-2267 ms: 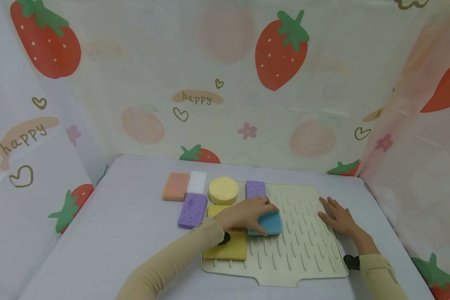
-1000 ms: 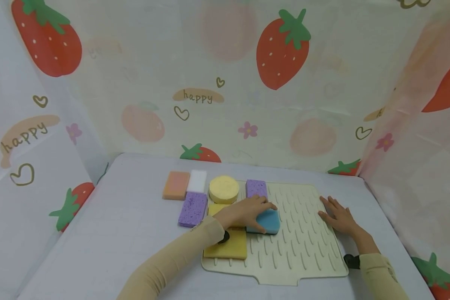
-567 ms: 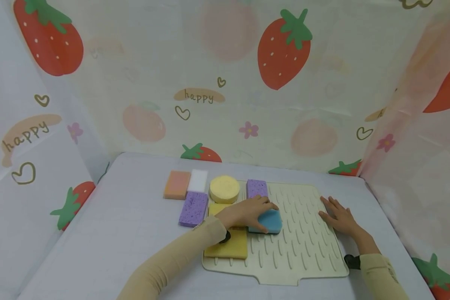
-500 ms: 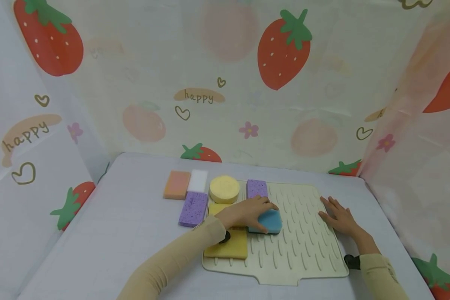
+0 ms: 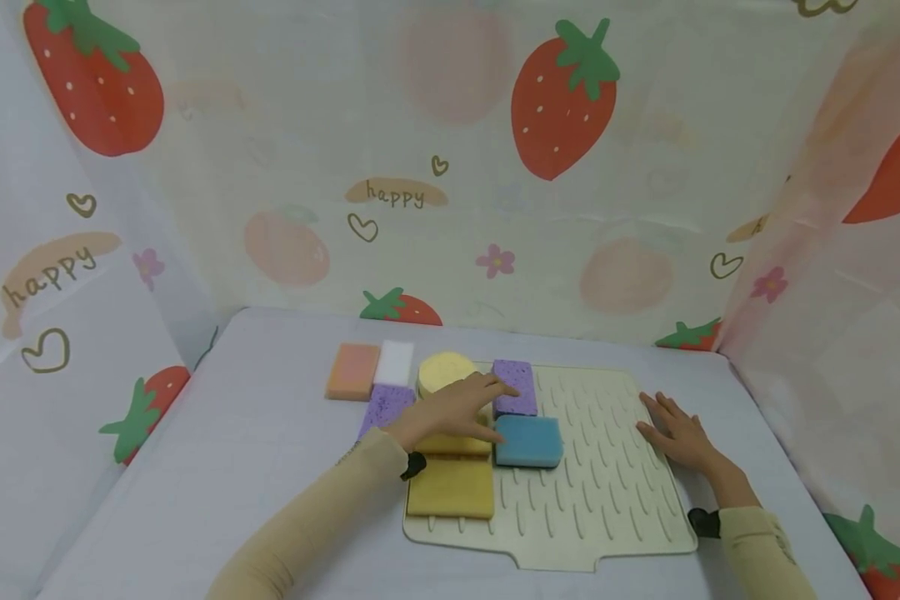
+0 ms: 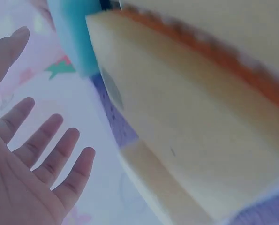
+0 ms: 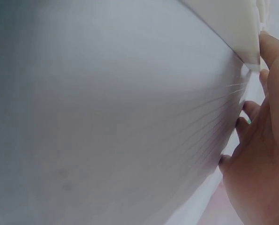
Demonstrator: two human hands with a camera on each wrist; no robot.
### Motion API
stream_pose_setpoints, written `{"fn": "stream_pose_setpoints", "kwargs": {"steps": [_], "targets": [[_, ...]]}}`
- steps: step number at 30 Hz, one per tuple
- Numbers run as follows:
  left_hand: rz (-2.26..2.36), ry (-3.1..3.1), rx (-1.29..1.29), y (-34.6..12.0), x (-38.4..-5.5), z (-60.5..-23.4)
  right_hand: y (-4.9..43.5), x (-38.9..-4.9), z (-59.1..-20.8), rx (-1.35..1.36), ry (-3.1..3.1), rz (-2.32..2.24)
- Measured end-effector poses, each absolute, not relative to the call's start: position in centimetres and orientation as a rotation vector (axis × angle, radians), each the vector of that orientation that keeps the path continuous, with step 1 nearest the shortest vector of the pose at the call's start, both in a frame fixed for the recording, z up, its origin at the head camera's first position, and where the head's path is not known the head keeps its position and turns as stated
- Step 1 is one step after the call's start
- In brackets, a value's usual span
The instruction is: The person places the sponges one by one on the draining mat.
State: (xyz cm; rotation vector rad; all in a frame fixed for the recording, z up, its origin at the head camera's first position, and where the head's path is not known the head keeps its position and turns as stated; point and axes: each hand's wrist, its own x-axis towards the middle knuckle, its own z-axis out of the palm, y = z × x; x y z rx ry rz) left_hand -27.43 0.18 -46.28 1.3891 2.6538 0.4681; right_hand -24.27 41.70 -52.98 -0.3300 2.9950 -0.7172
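Observation:
My left hand (image 5: pixel 453 410) hovers over the left part of a cream ridged mat (image 5: pixel 607 483), its fingers extended and grasping nothing. Just right of its fingertips lies a blue sponge (image 5: pixel 531 442) with a dark underside. A purple sponge (image 5: pixel 521 392) sits directly behind the blue one, partly covered by a finger. Under the hand, a yellow sponge (image 5: pixel 465 447) is mostly hidden, with another flat yellow sponge (image 5: pixel 450 490) in front. The left wrist view shows the palm (image 6: pixel 22 187) with spread fingers. My right hand (image 5: pixel 678 435) rests with straight fingers at the mat's right edge.
Behind the left hand stands a round pale-yellow sponge (image 5: pixel 442 368). Off the mat to the left lie an orange sponge (image 5: pixel 352 372), a white sponge (image 5: pixel 394 363) and a second purple sponge (image 5: pixel 384 407). Strawberry-patterned cloth (image 5: pixel 307 125) walls surround the white table (image 5: pixel 270 467).
The left hand has let go of the blue sponge and drawn back to the left. The blue sponge stays on the mat in front of the purple one. The right hand has not moved.

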Motion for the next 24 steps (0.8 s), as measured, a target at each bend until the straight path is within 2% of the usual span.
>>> {"fn": "stream_pose_setpoints", "kwargs": {"steps": [15,24], "targets": [[0.750,2.797,1.091,-8.1,-28.2,-44.7,41.8,-24.3,-53.1,-0.328,2.994,-0.714],[0.856,2.962,0.973,-11.9,-29.8,-46.4,42.0,-24.4,-53.2,-0.340,3.001,-0.727]]}}
